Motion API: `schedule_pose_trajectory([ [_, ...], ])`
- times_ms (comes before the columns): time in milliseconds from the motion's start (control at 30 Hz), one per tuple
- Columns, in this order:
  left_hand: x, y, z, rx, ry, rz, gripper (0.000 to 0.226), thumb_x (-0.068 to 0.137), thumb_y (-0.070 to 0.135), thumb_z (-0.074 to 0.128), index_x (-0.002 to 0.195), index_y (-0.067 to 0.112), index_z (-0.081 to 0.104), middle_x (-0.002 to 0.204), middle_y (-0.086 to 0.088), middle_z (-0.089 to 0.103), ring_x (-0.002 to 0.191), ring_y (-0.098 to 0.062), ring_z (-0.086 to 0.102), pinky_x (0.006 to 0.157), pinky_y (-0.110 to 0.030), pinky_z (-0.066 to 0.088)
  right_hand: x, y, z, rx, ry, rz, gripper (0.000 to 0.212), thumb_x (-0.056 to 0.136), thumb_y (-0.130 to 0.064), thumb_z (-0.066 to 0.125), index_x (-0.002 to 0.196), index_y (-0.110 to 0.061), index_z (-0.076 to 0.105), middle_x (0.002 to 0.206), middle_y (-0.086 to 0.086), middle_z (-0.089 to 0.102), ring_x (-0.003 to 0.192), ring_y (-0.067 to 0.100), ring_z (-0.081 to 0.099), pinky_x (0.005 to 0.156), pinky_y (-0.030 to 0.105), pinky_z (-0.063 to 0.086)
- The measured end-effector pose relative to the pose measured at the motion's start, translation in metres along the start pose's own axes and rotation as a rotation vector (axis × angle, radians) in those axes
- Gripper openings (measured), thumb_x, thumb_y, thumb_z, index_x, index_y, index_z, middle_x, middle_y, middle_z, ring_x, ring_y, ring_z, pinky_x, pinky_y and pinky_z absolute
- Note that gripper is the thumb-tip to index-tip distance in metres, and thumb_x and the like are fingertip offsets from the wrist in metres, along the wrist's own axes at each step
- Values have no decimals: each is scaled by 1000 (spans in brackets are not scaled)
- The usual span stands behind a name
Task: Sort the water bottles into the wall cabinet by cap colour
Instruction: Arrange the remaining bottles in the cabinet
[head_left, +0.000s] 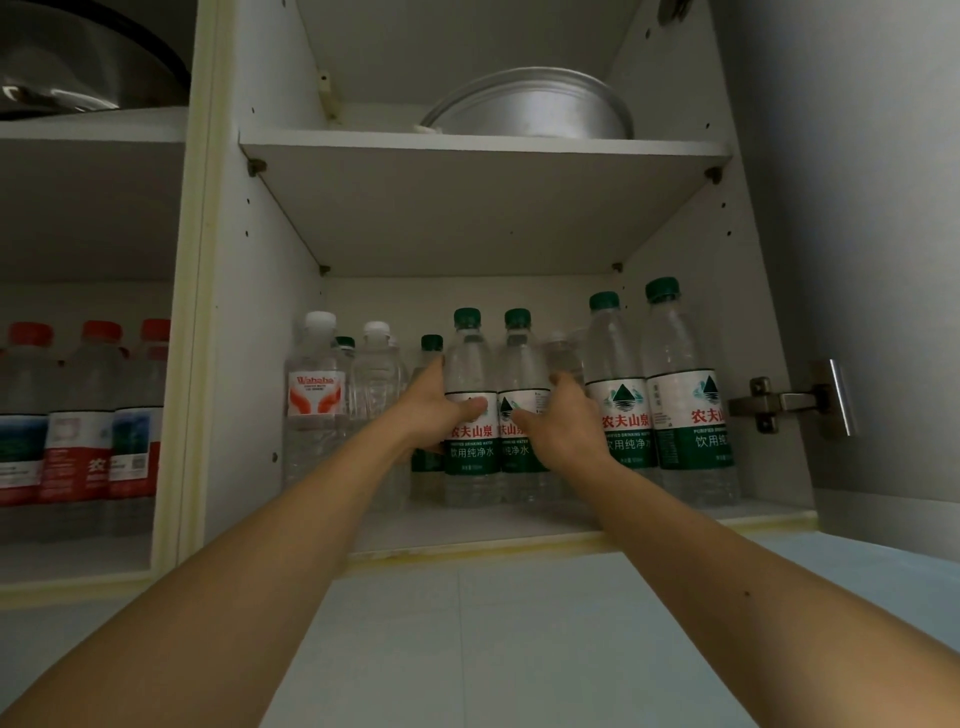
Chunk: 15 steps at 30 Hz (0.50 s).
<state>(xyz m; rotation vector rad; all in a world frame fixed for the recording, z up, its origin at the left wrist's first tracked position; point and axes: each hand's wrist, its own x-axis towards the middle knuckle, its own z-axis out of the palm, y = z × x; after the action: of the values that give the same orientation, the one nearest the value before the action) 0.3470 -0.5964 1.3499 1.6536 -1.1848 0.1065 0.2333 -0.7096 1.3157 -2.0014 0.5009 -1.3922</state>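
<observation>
Both my arms reach up into the lower shelf (467, 525) of the open wall cabinet. My left hand (439, 410) grips a green-capped water bottle (470, 364), thumb across its label. My right hand (558, 423) grips the green-capped bottle (519, 364) beside it from the right. Two more green-capped bottles (621, 374) (680, 384) stand to the right. Two white-capped bottles (317, 384) (376, 374) stand at the left, with smaller green-capped bottles (431, 345) behind. Red-capped bottles (88, 410) fill the left compartment.
A metal basin (535, 104) leans on the upper shelf. A dark wok (88, 62) sits in the top left compartment. The open cabinet door (857, 234) with its hinge (779, 402) hangs at the right. Pale tiled wall (493, 639) lies below the cabinet.
</observation>
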Motion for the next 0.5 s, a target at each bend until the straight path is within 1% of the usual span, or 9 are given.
schedule_pose_trajectory([
  [67,-1,3,-4,117,48,65,76,90,17,73,150,27,27,138,-6,55,115,-25,59,96,-51,54,0,0,1,17,-19,-1,52,90,-18,75,134,-10,49,124,12,66,109,28,67,93,44,57],
  [133,-3,7,-7,239,93,106,104,86,21,78,158,36,4,150,-11,43,125,-30,55,100,-48,52,1,-2,2,31,-45,0,55,89,-19,76,136,-10,48,126,11,66,110,27,67,90,40,56],
  [167,-3,9,-9,310,109,123,116,83,24,80,157,41,-7,155,-13,34,130,-32,51,101,-47,50,0,-3,2,43,-60,-1,57,89,-19,76,138,-10,46,127,11,65,111,27,67,90,40,56],
  [200,-4,10,-10,384,115,146,123,81,26,82,155,46,-13,157,-14,26,133,-34,47,101,-46,47,0,-4,3,54,-76,-4,59,89,-19,75,139,-10,45,129,12,65,113,28,66,92,41,57],
  [233,-4,11,-12,457,108,173,127,79,28,84,154,49,-16,157,-15,20,136,-35,43,103,-46,45,-1,-5,5,58,-88,-9,61,90,-19,75,141,-10,44,132,13,63,115,29,65,95,44,56],
  [300,-4,12,-16,609,79,216,128,76,34,86,153,52,-14,158,-14,16,140,-35,35,109,-49,40,-2,-6,7,53,-105,-14,66,90,-19,75,146,-10,40,138,15,58,119,31,62,98,48,55],
  [400,-2,11,-26,860,121,231,121,72,53,83,155,51,-4,157,-14,23,144,-36,25,116,-56,28,-3,-5,8,65,-133,-11,65,90,-18,75,144,-11,39,136,15,57,117,30,62,96,45,56],
  [500,2,8,-35,983,161,233,118,69,67,78,156,49,0,155,-13,26,144,-34,20,117,-56,18,-3,0,8,68,-174,1,59,88,-16,77,136,-11,44,132,13,61,116,29,63,98,46,55],
])
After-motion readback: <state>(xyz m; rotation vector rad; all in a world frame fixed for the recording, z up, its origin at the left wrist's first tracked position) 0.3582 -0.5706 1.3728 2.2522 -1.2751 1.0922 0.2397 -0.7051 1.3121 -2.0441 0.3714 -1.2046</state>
